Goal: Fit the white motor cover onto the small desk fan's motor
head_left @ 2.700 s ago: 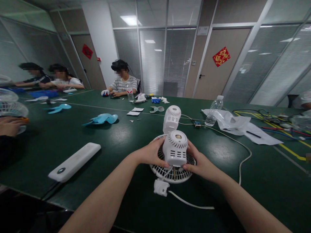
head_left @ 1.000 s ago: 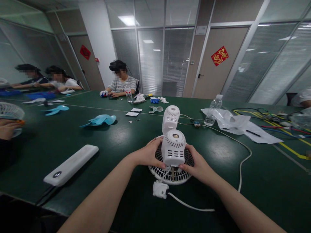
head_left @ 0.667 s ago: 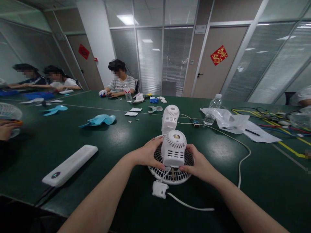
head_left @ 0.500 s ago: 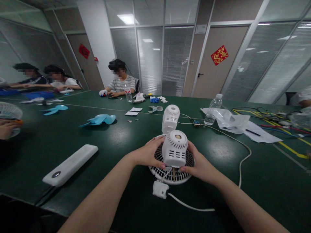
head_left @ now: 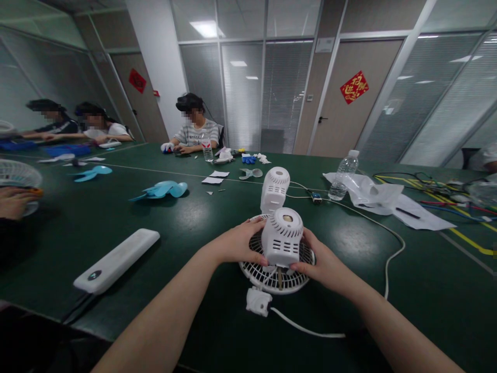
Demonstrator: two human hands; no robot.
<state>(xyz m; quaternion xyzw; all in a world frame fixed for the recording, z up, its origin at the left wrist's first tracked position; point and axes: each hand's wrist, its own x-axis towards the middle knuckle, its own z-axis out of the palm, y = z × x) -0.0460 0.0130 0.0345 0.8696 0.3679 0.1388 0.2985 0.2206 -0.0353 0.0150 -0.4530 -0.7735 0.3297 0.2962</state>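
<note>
A white fan motor housing (head_left: pixel 282 241) with vent slots stands on a round white fan grille (head_left: pixel 267 280) in front of me. My left hand (head_left: pixel 244 242) grips the housing from the left, thumb at its lower front edge. From the right, my right hand (head_left: pixel 320 259) closes on the same housing, its thumb also low at the front. The far fingers of both hands are partly hidden. A small white block (head_left: pixel 259 301) with a white cable lies just in front of the grille. Right behind the held housing stands a second white housing (head_left: pixel 275 187).
Blue fan blades (head_left: pixel 163 189) and a white power bank (head_left: pixel 118 260) lie to the left. Rightward are a water bottle (head_left: pixel 344 176), a plastic bag (head_left: pixel 370 191) and a long cable (head_left: pixel 388 269). Several people sit around the green table (head_left: pixel 186 217).
The whole view has shifted slightly. Both hands keep their grip on the housing, which stays in place on the grille.
</note>
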